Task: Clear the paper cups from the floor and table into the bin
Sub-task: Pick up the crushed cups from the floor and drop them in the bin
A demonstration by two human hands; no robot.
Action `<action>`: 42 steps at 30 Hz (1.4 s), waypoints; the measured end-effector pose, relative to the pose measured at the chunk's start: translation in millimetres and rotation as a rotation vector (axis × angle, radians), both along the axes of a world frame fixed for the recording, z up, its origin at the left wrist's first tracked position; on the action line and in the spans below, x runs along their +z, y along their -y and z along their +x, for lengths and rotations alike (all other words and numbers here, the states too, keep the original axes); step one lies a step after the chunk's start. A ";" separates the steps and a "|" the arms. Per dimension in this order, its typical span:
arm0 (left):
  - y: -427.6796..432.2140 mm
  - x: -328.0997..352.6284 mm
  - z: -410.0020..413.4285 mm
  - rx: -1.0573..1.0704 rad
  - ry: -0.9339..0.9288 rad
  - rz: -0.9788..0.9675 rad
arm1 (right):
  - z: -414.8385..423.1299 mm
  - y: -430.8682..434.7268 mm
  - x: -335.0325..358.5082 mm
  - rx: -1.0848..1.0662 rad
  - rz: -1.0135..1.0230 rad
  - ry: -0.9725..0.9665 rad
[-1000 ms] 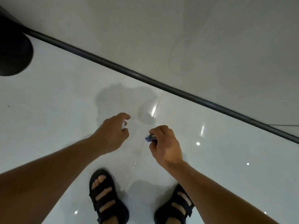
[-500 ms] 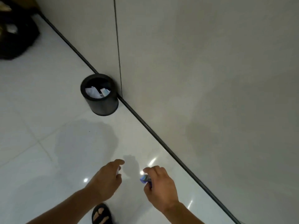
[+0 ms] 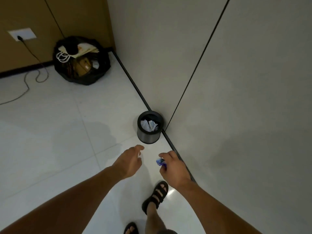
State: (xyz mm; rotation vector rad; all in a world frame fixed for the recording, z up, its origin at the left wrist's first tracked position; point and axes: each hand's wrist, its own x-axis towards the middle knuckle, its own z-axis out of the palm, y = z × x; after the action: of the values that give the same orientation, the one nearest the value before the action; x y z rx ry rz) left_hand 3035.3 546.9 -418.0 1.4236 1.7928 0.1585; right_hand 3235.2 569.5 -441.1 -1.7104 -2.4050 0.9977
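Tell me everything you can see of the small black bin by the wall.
The bin is a small round cylinder, open-topped with no lid. It has a black rim and a dark grey side with a dull sheen, perhaps metal. It stands upright on the white tiled floor, against the dark skirting strip at the foot of the grey wall. Inside lie crumpled white pieces, one with a bluish print. Nothing else touches it.

Crumpled blue cup (image 3: 160, 161) (pinched) near bin (image 3: 148, 138)

L grip (image 3: 130, 162) fwd, palm down, fingers loose; R grip (image 3: 174, 171) alongside, in pinch on blue scrap (image 3: 161, 162)
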 end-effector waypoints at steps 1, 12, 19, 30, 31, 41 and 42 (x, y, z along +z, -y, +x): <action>-13.7 4.8 -3.6 0.007 -0.010 0.006 | -4.9 -13.8 4.8 0.014 0.006 0.010; -171.0 27.8 -23.2 0.012 -0.016 0.039 | -31.9 -159.1 19.8 0.035 0.036 0.010; -253.5 -5.1 -47.2 -0.006 0.018 -0.032 | -63.6 -225.1 0.3 -0.016 -0.021 0.031; -393.5 -157.8 -97.9 -0.138 0.171 -0.148 | -128.7 -322.5 -123.5 -0.333 -0.141 0.086; -402.6 -178.7 -98.8 -0.146 0.172 -0.153 | -135.3 -330.6 -143.8 -0.376 -0.177 0.088; -442.4 -404.0 -82.6 -0.251 0.147 -0.193 | -138.0 -382.3 -372.5 -0.489 -0.323 0.086; -445.1 -418.8 -80.1 -0.264 0.147 -0.203 | -135.7 -382.9 -384.6 -0.487 -0.325 0.059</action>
State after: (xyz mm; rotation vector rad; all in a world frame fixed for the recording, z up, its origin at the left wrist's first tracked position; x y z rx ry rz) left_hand 2955.2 992.0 -836.8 1.4467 1.4438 -0.0545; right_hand 3099.5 952.3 -825.6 -2.2996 -1.7706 1.3080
